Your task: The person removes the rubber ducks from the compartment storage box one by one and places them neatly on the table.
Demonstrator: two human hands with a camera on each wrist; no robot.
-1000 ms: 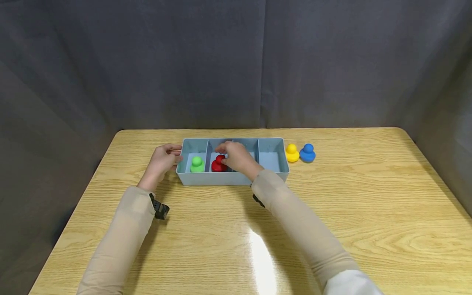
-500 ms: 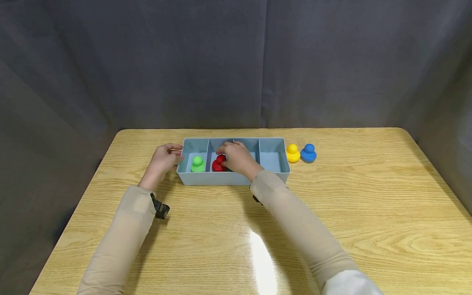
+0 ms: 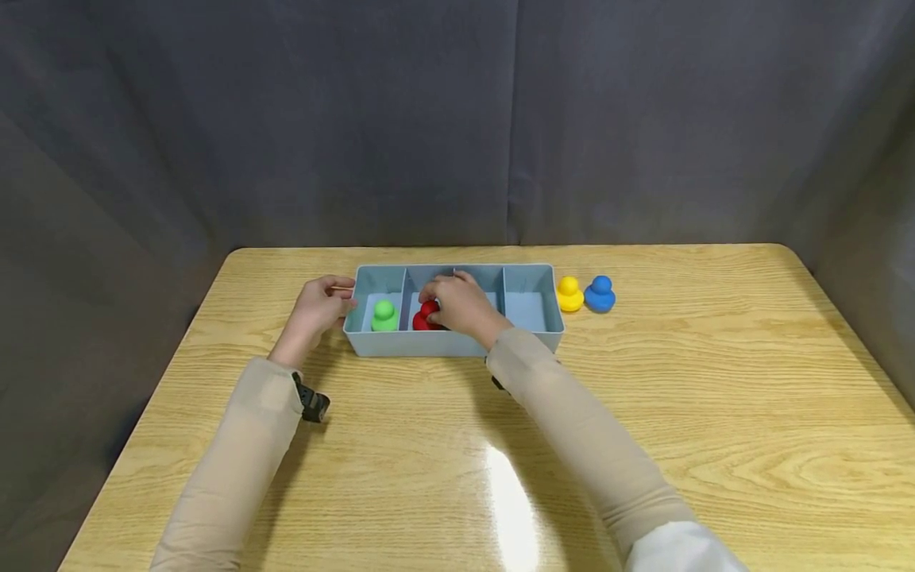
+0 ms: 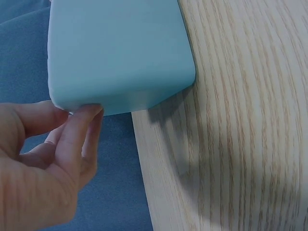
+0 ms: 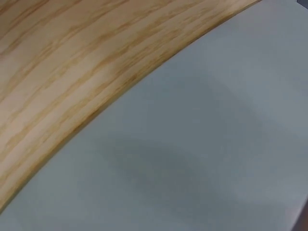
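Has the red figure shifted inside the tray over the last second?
No. The red figure stays in the second compartment beside the green figure, with the right hand on it; the tray looks unmoved.

On my wooden bench point(image 3: 715, 413), right of centre in the frame, a yellow duck point(image 3: 569, 295) and a blue duck point(image 3: 600, 294) stand side by side. A green duck point(image 3: 384, 316) sits left of centre, and grey curtain point(image 3: 457, 119) fills the upper frame.
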